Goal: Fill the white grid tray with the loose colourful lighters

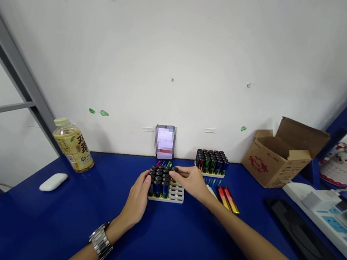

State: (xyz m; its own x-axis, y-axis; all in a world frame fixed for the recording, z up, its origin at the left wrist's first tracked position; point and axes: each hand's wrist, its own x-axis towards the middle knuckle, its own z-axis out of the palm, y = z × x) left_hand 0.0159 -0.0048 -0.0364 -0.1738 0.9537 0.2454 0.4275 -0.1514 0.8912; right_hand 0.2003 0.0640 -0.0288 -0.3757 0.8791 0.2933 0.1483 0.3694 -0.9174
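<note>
- White plastic slotted tray (pixel 175 195), partly filled with black-capped metallic lighters (pixel 160 178), sits mid-table on blue tabletop (pixel 159 239), just in front of blurred card (pixel 164 141) leaning on wall.
- Left hand (pixel 137 200), steel watch (pixel 101 240) on wrist, rests against tray's left side, thumb touching lighters; fingers loosely curled, nothing gripped.
- Right hand (pixel 190 180) reaches over tray's right rear corner, fingertips pinched on one black-capped lighter (pixel 173 170) at top of row.
- Second tray of lighters (pixel 211 162), full, stands behind right hand near wall.
- Loose red-and-gold lighters (pixel 227 199) lie just right of right wrist.
- Open cardboard box (pixel 280 159) stands far right; yellow tea bottle (pixel 73 146) and white oval case (pixel 53 182) stand far left, well apart from tray.
</note>
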